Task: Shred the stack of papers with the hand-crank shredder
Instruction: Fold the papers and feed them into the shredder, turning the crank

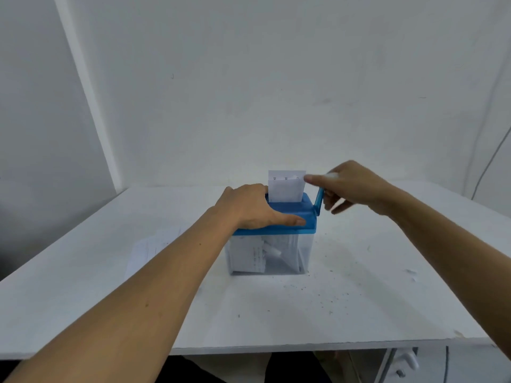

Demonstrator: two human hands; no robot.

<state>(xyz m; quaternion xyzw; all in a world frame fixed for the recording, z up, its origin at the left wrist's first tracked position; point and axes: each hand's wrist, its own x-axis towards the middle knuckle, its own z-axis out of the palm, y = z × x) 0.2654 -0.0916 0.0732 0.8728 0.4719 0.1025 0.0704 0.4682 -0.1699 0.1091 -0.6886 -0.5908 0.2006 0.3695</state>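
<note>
Cranking a sheet through the shredder, one hand bracing the lid

Farthest left of the hand-crank shredder (305,233), the stack of papers (154,248) lies flat on the white table (359,305). It sits well within the bracing arm's reach, probably so the next sheet can be picked up without moving the machine. The stack is pale against the tabletop and partly covered by the forearm, so how many sheets are left cannot be judged.

The left hand (249,205) lies palm down on the shredder's blue lid (304,214), fingers spread rather than clenched and thumb stretched along the front rim. It appears to be pressing down so the light box does not twist while the crank turns. Its fingertips go out of sight over the far edge.

A printed sheet (286,186) stands upright in the slot, its lower part already inside. Below the lid, the clear bin (304,258) holds white shredded strips (257,257), so the work looks well under way.

On the shredder's right side the blue crank handle (319,201) points upward. The right hand (356,186) grasps its top with curled fingers, while one finger reaches toward the sheet. The hand is smeared by motion and hides the knob, so the exact hold is unclear.

Right of the shredder, paper crumbs (410,273) dot the table.
</note>
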